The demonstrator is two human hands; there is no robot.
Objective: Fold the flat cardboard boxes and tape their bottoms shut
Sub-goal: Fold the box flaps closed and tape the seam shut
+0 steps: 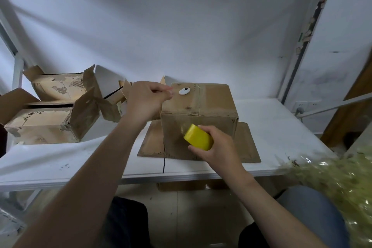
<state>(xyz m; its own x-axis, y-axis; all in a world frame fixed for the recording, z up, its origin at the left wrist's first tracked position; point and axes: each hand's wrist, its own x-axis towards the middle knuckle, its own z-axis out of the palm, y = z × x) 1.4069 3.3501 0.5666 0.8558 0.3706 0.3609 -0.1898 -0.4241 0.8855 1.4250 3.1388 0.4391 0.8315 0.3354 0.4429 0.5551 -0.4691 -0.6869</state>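
Table [271, 127], white, smooth. At its 9 o'clock, worn boxes [50, 115]: brown corrugated card, top layer peeled in patches, flaps ragged. L hand [149, 98] at the main box's [213, 104] top-left edge: fingers curled, thumb + forefinger tips pinched; what they pinch, can't tell. Main box at table centre, squarish, closed flaps up, open flaps splayed flat on table at 3 & 9; top seam runs 12–6, glossy film along it. Small white oval thing [184, 91] lies on top. R hand [219, 151] grips yellow tape roll [198, 137], against box's near face. At 4 o'clock, crumpled shiny greenish film [332, 187].
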